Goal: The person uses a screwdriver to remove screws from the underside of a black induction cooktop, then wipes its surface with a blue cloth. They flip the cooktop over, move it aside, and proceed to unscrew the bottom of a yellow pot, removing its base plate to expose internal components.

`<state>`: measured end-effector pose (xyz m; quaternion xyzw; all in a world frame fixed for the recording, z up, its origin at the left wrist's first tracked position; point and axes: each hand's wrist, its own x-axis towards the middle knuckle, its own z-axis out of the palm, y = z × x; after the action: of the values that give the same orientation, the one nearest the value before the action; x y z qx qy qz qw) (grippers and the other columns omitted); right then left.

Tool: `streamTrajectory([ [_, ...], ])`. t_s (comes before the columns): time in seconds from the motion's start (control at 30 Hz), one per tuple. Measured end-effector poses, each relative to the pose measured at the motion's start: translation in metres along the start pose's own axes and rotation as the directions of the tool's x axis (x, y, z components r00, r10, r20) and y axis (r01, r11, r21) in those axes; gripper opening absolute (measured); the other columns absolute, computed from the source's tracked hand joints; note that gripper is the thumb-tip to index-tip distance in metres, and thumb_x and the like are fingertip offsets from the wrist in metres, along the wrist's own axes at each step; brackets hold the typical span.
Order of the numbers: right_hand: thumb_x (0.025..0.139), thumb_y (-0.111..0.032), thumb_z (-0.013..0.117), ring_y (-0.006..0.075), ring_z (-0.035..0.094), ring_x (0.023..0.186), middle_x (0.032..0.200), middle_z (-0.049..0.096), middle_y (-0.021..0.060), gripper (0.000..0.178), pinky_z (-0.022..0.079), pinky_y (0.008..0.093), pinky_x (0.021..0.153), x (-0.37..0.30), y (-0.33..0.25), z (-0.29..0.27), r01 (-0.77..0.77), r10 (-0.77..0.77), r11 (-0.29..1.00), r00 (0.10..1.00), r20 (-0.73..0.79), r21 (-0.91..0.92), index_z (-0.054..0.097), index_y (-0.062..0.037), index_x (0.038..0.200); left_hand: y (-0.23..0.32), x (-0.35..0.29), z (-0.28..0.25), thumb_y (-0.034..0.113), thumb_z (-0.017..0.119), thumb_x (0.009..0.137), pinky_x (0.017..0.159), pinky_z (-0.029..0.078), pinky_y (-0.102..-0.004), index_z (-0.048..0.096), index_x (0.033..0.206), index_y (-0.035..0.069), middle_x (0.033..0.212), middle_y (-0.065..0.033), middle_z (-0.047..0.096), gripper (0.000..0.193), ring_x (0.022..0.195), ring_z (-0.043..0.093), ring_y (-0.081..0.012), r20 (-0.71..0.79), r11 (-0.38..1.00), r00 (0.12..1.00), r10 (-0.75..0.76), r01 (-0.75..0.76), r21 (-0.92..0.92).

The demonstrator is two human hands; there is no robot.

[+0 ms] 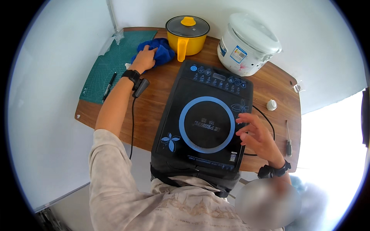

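Observation:
A black induction cooker (206, 90) with a blue ring lies at the table's near edge, controls at its far end. My left hand (144, 59) reaches to the far left and is closed on a crumpled blue cloth (165, 52); some of its fingertips are hidden in the folds. Over the cooker's right edge hovers my right hand (257, 135), fingers apart and curved, with nothing in it. Right behind the cloth stands a yellow pot (196, 45) with a glass lid, its handle pointing toward me.
A white rice cooker (241, 57) stands at the back right. On the left, a green cutting mat (101, 73) bears a black pen (109, 86). A white round piece (271, 105) and a screwdriver (288, 142) lie on the right, near a black cord (268, 120).

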<state>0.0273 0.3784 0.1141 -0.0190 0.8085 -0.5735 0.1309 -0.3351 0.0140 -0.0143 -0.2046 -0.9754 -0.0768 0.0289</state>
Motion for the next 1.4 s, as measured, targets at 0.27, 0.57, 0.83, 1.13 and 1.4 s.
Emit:
streamTrajectory([
  [0.27,0.094,-0.002,0.061,0.0119,0.063,0.094,0.123,0.058,0.0106,0.046,0.053,0.0257,0.078,-0.014,-0.003,0.004,0.056,-0.056,0.995,0.998,-0.001,0.086,0.049,-0.0055,0.139,0.029,-0.084,-0.015,0.007,0.063,0.082,0.092,0.052,-0.0513,0.05,0.146,0.016,0.133,-0.0254,0.046,0.065,0.101,0.063,-0.0449,0.146,0.992,0.983,0.114,-0.104,-0.071],
  [0.57,0.094,-0.003,0.061,0.013,0.062,0.097,0.119,0.061,0.0101,0.045,0.054,0.0271,0.082,-0.038,-0.008,0.006,0.061,-0.062,0.998,0.997,0.053,0.025,0.05,-0.0068,0.137,0.061,-0.31,-0.058,0.003,0.057,0.076,0.083,0.053,-0.0517,0.066,0.117,0.012,0.129,-0.027,0.049,0.043,0.096,0.062,-0.0475,0.216,0.99,0.975,0.06,-0.03,-0.136],
  [0.83,0.093,-0.002,0.061,0.0135,0.063,0.095,0.119,0.061,0.0091,0.043,0.054,0.0274,0.081,-0.044,-0.01,0.001,0.096,-0.096,0.995,0.994,0.05,0.002,0.053,-0.0059,0.135,0.039,-0.421,-0.122,0.009,0.053,0.07,0.09,0.052,-0.0458,0.07,0.11,0.006,0.119,-0.0164,0.063,0.044,0.101,0.063,-0.0416,0.829,0.963,0.557,-0.05,0.246,-0.107],
  [1.13,0.091,0.0,0.061,0.0138,0.065,0.095,0.116,0.064,0.0088,0.044,0.055,0.0271,0.08,-0.049,-0.005,0.005,0.118,-0.12,0.992,0.992,-0.028,-0.051,0.053,-0.0052,0.135,0.026,-0.343,-0.168,-0.001,0.054,0.071,0.098,0.049,-0.0416,0.062,0.124,0.001,0.12,-0.018,0.061,0.053,0.11,0.061,-0.0381,0.3,0.837,0.948,-0.102,0.245,-0.489],
  [1.4,0.092,0.001,0.061,0.013,0.064,0.097,0.114,0.065,0.0087,0.042,0.055,0.027,0.079,-0.05,0.006,0.004,0.077,-0.081,0.996,0.989,-0.121,-0.035,0.053,-0.0049,0.133,0.037,-0.213,-0.079,0.006,0.063,0.081,0.101,0.046,-0.0427,0.051,0.136,0.0,0.129,-0.0206,0.056,0.057,0.117,0.058,-0.0396,-0.232,0.844,0.965,-0.122,-0.023,-0.537],
])
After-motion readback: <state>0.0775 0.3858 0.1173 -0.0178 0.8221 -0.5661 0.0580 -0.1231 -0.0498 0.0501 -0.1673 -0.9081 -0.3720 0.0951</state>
